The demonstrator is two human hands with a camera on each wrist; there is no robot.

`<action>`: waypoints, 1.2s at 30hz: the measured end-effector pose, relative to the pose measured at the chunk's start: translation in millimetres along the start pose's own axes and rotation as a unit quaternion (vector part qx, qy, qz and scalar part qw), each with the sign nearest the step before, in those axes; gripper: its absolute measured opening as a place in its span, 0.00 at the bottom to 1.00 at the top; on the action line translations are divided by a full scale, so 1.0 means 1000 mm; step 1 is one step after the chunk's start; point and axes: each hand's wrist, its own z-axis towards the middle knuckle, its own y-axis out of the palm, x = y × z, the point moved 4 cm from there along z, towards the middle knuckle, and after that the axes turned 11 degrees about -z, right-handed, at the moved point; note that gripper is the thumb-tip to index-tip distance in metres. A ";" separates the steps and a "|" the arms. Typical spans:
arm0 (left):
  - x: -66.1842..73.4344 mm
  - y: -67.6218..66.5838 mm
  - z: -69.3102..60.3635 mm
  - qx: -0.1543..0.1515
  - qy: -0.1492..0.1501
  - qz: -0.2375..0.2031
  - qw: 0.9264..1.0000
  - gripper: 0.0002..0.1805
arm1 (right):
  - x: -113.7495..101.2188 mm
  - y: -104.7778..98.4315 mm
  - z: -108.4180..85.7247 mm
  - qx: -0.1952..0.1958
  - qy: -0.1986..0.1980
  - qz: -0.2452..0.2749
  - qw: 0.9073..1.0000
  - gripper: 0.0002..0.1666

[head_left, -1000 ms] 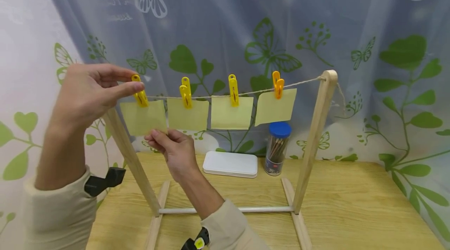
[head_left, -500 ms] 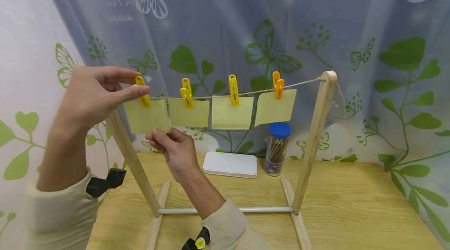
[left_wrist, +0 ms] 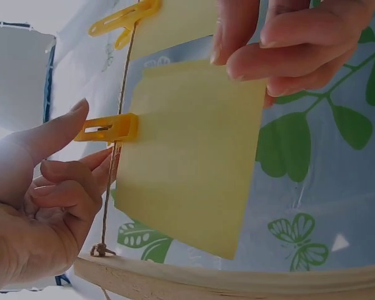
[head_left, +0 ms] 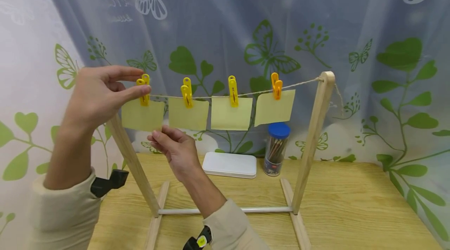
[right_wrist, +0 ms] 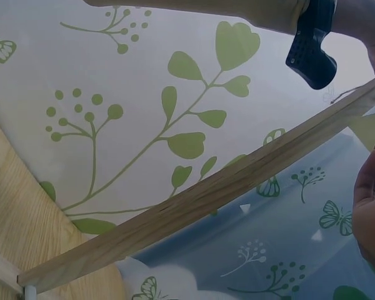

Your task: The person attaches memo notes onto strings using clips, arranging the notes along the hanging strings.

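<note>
In the head view, my left hand [head_left: 95, 95] pinches a yellow clothespin [head_left: 144, 91] between thumb and fingers at the left end of a thin string [head_left: 205, 97]. The clothespin's lower end sits over the string and the top edge of a yellow paper sheet [head_left: 142, 115]. My right hand [head_left: 177, 150] pinches the sheet's lower right corner from below. In the left wrist view, thumb and fingers lie on both sides of the clothespin [left_wrist: 115, 128]; the right hand [left_wrist: 300, 44] holds the sheet's corner. Only part of the right hand [right_wrist: 372, 209] shows in the right wrist view.
Several more sheets, such as a yellow sheet [head_left: 232, 114], hang from yellow and orange clothespins to the right. The string spans a wooden frame [head_left: 313, 140] on a table [head_left: 351, 199]. Behind stand a white case [head_left: 230, 165] and a blue-lidded pencil jar [head_left: 276, 149]. A patterned curtain [head_left: 316, 0] closes the back.
The left hand, with the clothespin, has shifted slightly right, and the clothespin now stands more upright. The sheet swung right, then back left. The right hand stays nearly in place at the corner.
</note>
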 end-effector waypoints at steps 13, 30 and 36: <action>-0.004 0.000 -0.002 0.005 0.010 -0.024 1.000 0.22 | -0.001 -0.026 -0.004 -0.035 -0.011 -0.107 0.994 0.19; -0.037 0.036 -0.067 0.058 0.210 -0.307 0.927 0.10 | -0.017 -0.138 -0.071 -0.068 -0.064 -0.418 0.904 0.27; -0.068 0.083 -0.096 -0.007 0.185 -0.174 0.967 0.12 | -0.020 -0.182 -0.103 -0.038 -0.075 -0.584 0.807 0.31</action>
